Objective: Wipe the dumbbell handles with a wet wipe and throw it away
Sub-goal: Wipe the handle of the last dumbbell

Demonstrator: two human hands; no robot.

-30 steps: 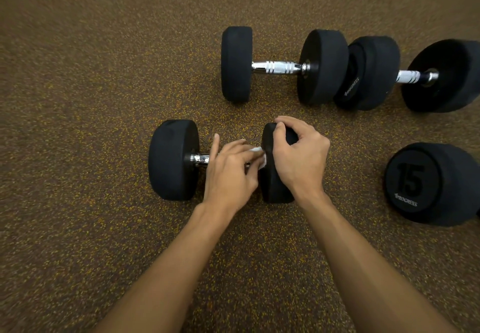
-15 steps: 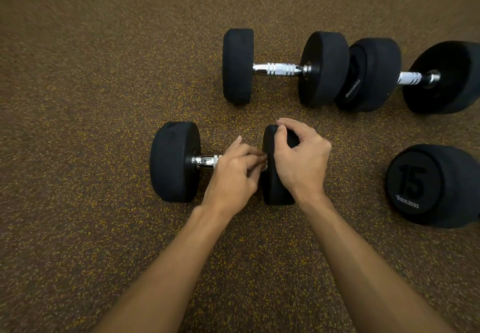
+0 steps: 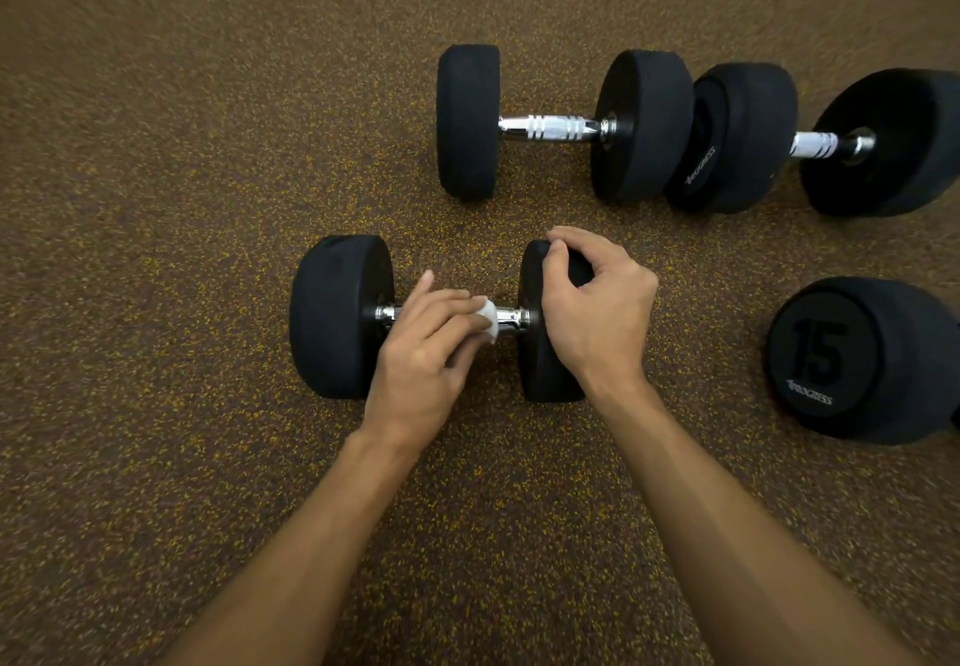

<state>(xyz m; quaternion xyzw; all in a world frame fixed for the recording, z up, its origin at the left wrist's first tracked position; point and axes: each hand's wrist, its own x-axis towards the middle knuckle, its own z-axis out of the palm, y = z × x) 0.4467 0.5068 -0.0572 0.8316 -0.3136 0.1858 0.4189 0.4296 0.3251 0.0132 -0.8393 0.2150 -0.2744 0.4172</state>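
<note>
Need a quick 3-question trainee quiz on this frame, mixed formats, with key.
1. True or false: the left hand holds the wet wipe against the handle of the near dumbbell.
2. The right hand grips: A) that dumbbell's right head B) the wet wipe C) nothing.
3. Fill in: the end-on dumbbell at right is marked ___.
Key: 1 true; 2 A; 3 15.

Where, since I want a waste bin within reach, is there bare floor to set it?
The widest bare floor lies left of the near dumbbell and the left far dumbbell. A narrow strip runs between those two. The right side is crowded: the right far dumbbell sits against its neighbour, and the dumbbell marked 15 lies there.
</note>
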